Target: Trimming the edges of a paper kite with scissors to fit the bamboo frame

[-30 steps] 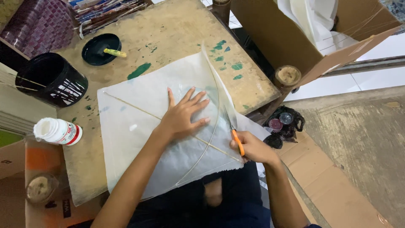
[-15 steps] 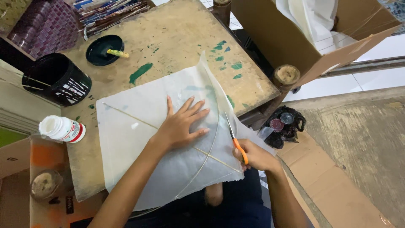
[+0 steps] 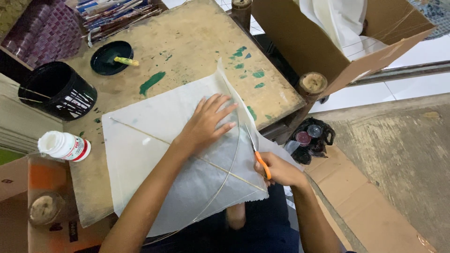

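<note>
We note our right hand [image 3: 281,171] gripping orange-handled scissors [image 3: 255,152], blades pointing away along the kite paper [image 3: 154,136] edge, beside our flattened left hand [image 3: 206,124].

Left hand [image 3: 208,122] lies flat, palm down, fingers spread wide and pointing up and to the right, forearm running straight back toward the lower left. Right hand [image 3: 281,171] sits lower and to the right, curled into a closed grip, wrist bent inward; its fingers seem tucked under, though they're mostly hidden.
</note>
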